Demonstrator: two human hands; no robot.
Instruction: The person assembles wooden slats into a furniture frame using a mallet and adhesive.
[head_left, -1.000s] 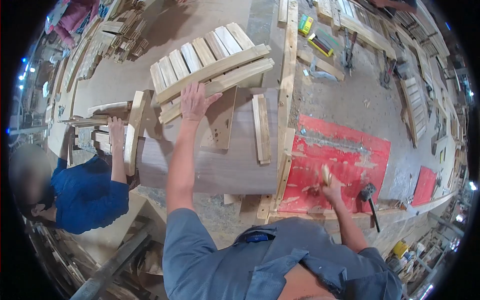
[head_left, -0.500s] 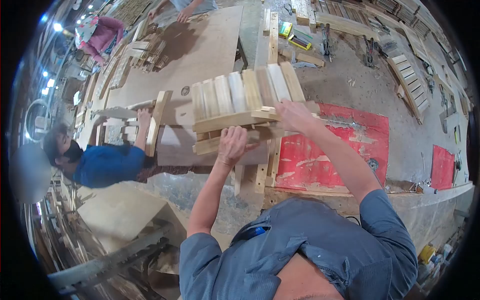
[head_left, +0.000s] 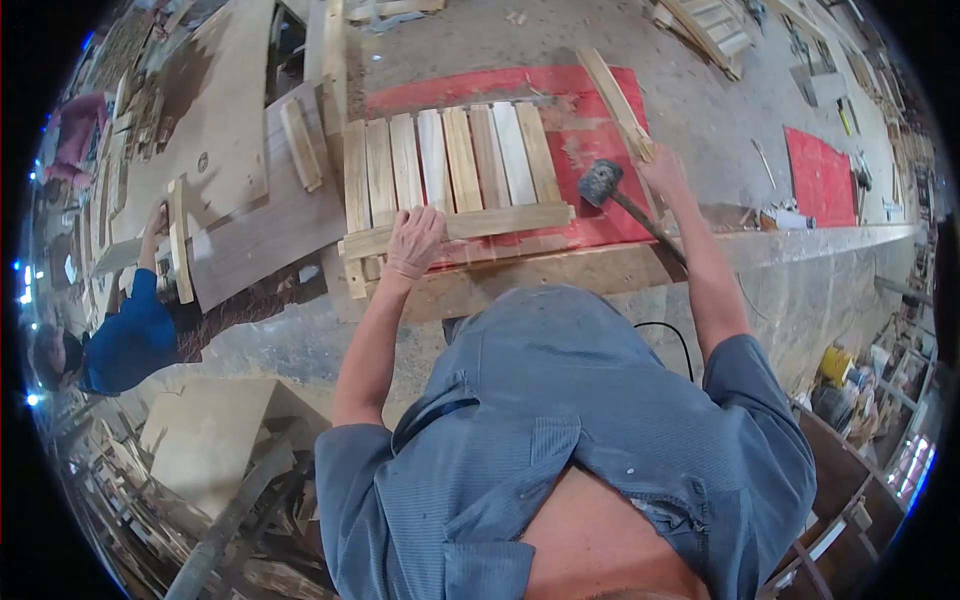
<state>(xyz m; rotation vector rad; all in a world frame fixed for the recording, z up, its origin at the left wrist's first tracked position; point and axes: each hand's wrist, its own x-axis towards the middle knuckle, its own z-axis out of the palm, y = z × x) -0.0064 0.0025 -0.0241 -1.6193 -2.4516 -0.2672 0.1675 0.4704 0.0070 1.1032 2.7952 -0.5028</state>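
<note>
A slatted wooden panel (head_left: 463, 160) lies on the red sheet (head_left: 620, 225) at the bench's near edge. My left hand (head_left: 415, 243) is closed over the panel's near rail, left of its middle. To the right, my right hand (head_left: 660, 170) grips the near end of a narrow wooden strip (head_left: 615, 98), which slants away over the sheet. A mallet (head_left: 601, 183) with a dark head lies between the panel and my right hand, its handle passing under my right forearm.
A co-worker in a blue shirt (head_left: 135, 335) is at the left beside a plywood board (head_left: 225, 120). Another slatted piece (head_left: 715, 30) lies at the back right. A second red sheet (head_left: 820, 175) and a cable (head_left: 668, 326) are on the right.
The panel has come down from the air onto the red sheet. My right hand has left it and now holds the strip out to the right. The view has turned rightward.
</note>
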